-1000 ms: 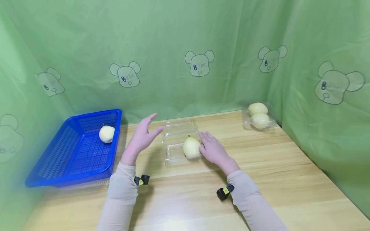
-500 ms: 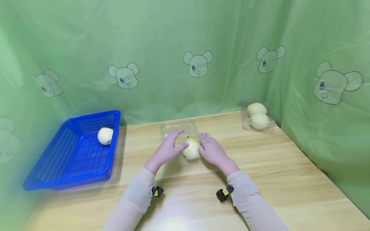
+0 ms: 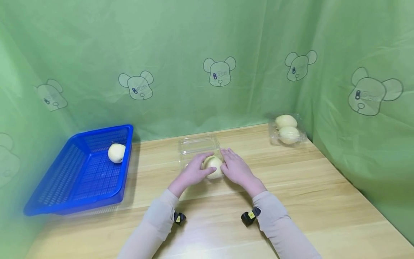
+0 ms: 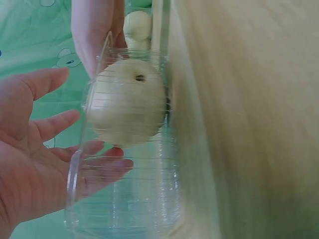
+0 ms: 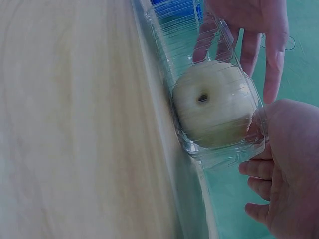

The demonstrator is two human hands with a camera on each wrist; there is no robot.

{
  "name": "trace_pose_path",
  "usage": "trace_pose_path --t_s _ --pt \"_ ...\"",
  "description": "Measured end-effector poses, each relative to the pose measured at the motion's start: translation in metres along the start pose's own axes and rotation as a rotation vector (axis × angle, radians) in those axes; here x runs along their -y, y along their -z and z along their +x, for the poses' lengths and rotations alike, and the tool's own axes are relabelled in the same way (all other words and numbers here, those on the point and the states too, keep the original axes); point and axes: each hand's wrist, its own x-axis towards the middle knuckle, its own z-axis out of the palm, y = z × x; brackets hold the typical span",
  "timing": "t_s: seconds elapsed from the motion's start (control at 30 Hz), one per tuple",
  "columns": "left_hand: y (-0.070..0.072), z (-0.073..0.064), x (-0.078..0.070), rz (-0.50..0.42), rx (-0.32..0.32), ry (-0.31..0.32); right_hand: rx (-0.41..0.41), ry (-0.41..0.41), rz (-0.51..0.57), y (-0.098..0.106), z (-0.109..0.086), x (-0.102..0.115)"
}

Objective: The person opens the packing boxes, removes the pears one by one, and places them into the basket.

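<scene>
A pale yellow pear [image 3: 214, 167] sits in the right half of a clear plastic clamshell box [image 3: 198, 141], whose lid is raised toward the back curtain. My left hand [image 3: 196, 169] is over the box's left half, fingers spread, with fingertips and thumb reaching to the pear's left side. In the left wrist view, several left fingers show through the clear wall below the pear [image 4: 127, 104]. At the box's right end is my right hand [image 3: 237, 168], its fingers extended along that end and its thumb by the pear. The right wrist view shows its thumb at the pear [image 5: 214, 104].
A blue plastic basket [image 3: 120, 194] stands at the left, with another pear [image 3: 116, 153] against its right wall. At the back right corner, a second clear box [image 3: 273, 137] contains two pears [image 3: 289, 135]. Green curtains [image 3: 181, 108] enclose the wooden table [image 3: 297, 190].
My left hand has moved right and down from beside the box to the pear's left side. The right hand stays at the box's right end.
</scene>
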Motion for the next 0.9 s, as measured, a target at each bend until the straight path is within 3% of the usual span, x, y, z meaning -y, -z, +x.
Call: trace_pose_path --t_s 0.47,0.9 --pt "-0.0086 0.0037 0.0065 0.055 0.039 0.037 0.013 -0.006 -0.003 0.0013 -0.0003 0.0020" --pt "-0.0108 0.0069 0.0049 0.031 -0.024 0.095 0.009 -0.007 0.008 0.0002 0.0004 0.0004"
